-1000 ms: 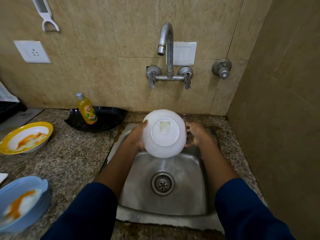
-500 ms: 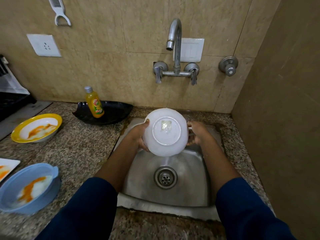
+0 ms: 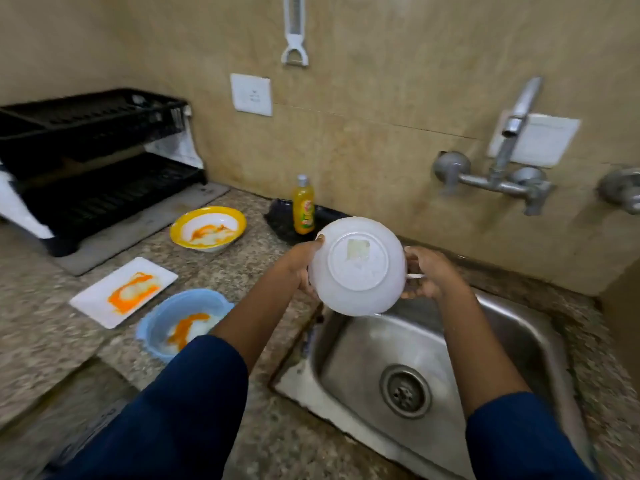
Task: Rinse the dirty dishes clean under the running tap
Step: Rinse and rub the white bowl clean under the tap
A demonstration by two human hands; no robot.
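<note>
I hold a white bowl (image 3: 358, 266) with its underside towards me, above the left rim of the steel sink (image 3: 512, 327). My left hand (image 3: 303, 263) grips its left edge and my right hand (image 3: 427, 271) its right edge. The bowl is left of the tap (image 3: 512, 133), not under the spout. On the counter to the left lie dirty dishes smeared orange and white: a yellow-rimmed bowl (image 3: 207, 227), a white rectangular plate (image 3: 124, 291) and a blue bowl (image 3: 180, 322) partly behind my left sleeve.
A yellow soap bottle (image 3: 304, 206) stands on a black dish (image 3: 280, 220) by the wall. A black two-tier dish rack (image 3: 93, 157) sits at the far left on a grey mat. A socket and a hanging white peeler (image 3: 294, 32) are on the tiled wall.
My view has swung left, bringing the rack and white plate into sight. The bowl, held by both hands, has moved left from under the spout to the sink's left rim.
</note>
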